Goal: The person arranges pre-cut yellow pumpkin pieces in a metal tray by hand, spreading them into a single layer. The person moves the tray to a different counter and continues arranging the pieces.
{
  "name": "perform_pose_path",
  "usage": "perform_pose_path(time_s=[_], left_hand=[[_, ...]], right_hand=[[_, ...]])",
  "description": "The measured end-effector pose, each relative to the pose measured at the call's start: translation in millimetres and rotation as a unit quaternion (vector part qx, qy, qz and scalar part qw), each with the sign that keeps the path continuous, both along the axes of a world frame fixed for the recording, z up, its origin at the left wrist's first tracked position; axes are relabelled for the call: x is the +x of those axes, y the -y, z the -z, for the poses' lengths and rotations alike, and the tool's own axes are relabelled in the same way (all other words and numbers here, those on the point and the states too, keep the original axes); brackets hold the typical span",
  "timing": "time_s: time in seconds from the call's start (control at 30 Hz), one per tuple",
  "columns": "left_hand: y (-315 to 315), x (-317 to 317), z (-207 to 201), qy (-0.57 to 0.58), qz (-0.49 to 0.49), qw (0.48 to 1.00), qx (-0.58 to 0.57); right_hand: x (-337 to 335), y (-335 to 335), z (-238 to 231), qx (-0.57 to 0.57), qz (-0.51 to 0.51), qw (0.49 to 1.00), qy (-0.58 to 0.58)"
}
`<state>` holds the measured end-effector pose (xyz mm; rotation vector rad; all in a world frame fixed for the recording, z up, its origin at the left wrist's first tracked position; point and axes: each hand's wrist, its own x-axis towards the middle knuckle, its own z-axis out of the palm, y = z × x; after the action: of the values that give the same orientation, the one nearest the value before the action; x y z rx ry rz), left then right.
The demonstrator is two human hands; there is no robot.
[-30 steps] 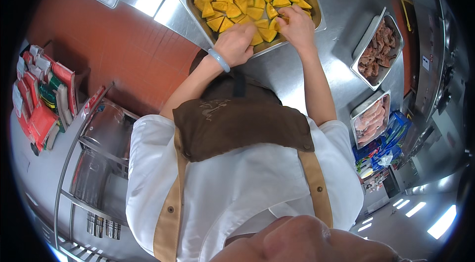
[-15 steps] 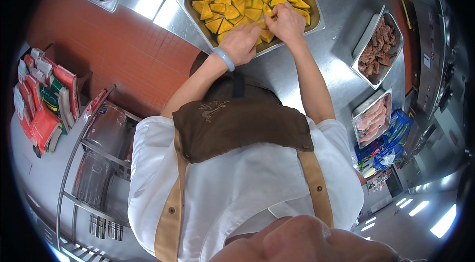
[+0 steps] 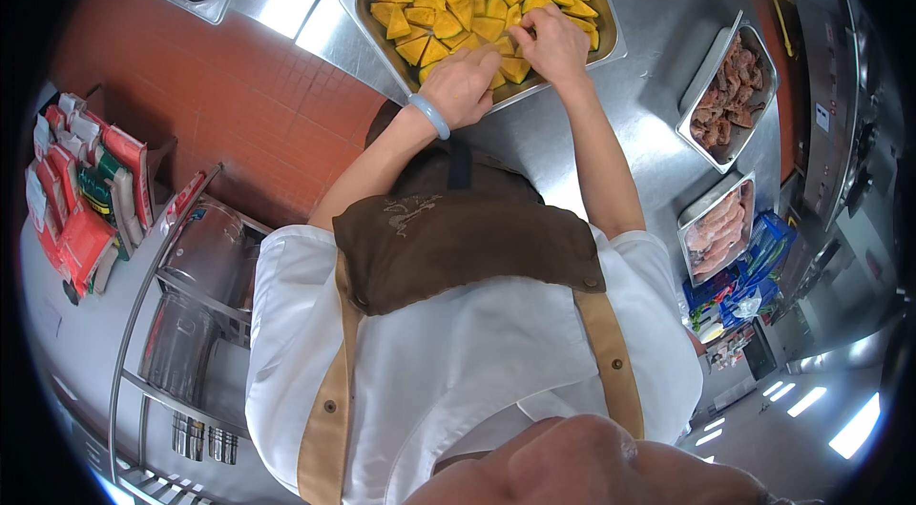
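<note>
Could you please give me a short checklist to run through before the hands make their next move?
1. Pumpkin inside the tray: ok, all visible pieces lie within its rim.
2. Pieces in one flat layer: not ok, several overlap.
3. Left hand free of a piece: cannot tell, its curled fingers hide what is under them.
4. Right hand free of a piece: cannot tell, its fingertips are among the pieces.
5. Wrists bare: not ok, a bracelet is on the left one.
6. Meat kept apart: ok, it lies in separate trays to the right.
</note>
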<state>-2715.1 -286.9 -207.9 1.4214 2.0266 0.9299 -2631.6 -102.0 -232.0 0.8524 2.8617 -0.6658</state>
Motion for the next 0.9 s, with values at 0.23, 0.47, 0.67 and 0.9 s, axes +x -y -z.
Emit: perform_pose_path(time_s=[0.23, 0.47, 0.67, 0.9], left_hand=[[-2, 2, -3, 0.010, 0.007, 1.000, -0.012], [-10, 1, -3, 0.050, -0.009, 0.997, -0.054], [-45, 9, -3, 0.075, -0.078, 0.994, 0.010], [-115, 11, 17, 0.059, -0.117, 0.990, -0.049]], right_hand=[[5, -8, -4, -0.029, -0.021, 0.999, 0.003], [15, -44, -15, -0.112, 0.094, 0.989, -0.010], [32, -64, -22, -0.164, 0.132, 0.977, -0.037], [38, -72, -26, -0.065, 0.056, 0.996, 0.009]])
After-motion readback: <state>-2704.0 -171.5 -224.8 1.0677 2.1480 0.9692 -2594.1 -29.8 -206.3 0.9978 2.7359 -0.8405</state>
